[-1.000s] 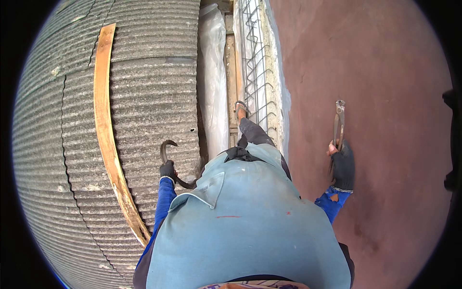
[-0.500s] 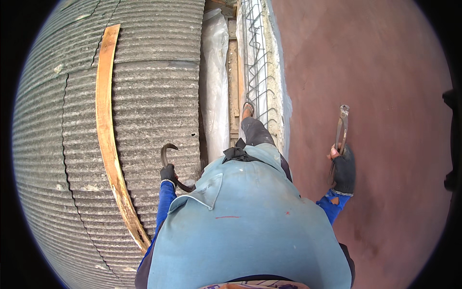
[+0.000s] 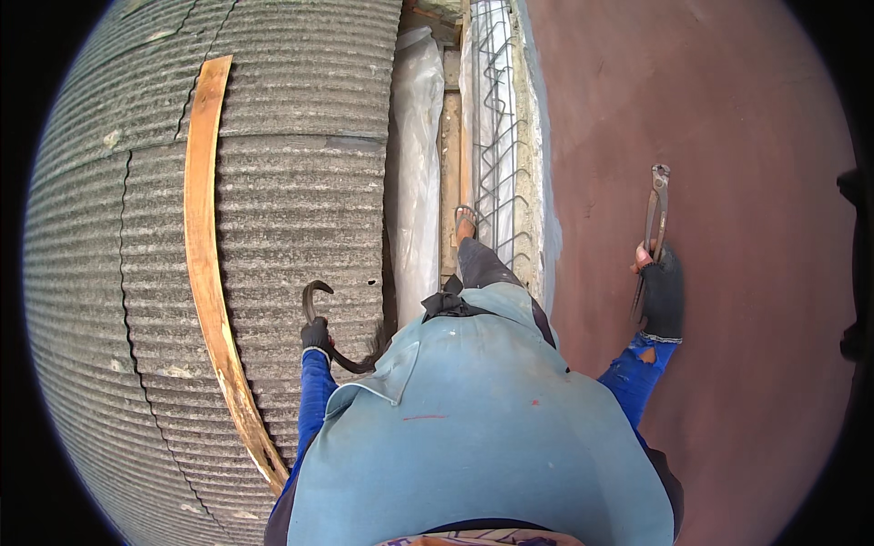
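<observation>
Two closed-finger grips: on hooked bar point(image 3: 309, 300) in left hand point(image 3: 316, 334); on pincers point(image 3: 663, 188) in right hand point(image 3: 665, 287), just advanced forward, still unapplied.

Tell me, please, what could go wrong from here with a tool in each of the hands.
The open sandal stands close beside the steel bars, so the exposed foot might get scraped. With the left hand around a hooked bar and the right hand around pincers, neither looks free to break a stumble.
</observation>
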A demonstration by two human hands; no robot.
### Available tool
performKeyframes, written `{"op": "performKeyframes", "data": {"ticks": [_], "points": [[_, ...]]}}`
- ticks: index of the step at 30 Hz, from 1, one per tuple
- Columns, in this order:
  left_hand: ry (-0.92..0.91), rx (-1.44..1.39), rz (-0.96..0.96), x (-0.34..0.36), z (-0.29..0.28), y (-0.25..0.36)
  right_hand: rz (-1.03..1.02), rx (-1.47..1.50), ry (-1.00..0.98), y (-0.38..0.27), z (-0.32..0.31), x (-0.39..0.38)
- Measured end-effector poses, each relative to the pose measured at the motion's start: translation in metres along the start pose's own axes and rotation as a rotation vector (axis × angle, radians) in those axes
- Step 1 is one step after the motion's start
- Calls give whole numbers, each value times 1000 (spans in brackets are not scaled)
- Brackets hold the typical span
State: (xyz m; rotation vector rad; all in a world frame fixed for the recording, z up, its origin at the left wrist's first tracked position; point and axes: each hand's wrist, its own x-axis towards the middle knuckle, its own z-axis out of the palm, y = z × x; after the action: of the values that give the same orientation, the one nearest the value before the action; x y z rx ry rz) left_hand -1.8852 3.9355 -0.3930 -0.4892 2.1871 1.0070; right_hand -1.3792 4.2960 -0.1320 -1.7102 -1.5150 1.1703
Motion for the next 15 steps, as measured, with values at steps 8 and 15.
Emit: {"op": "performKeyframes", "data": {"ticks": [8,15], "points": [[-15,47,-30,-1,69,90,-54,-50,6,-58,24,132],[1,90,0,5,122,190,-11,-12,-104,-67,34,183]]}}
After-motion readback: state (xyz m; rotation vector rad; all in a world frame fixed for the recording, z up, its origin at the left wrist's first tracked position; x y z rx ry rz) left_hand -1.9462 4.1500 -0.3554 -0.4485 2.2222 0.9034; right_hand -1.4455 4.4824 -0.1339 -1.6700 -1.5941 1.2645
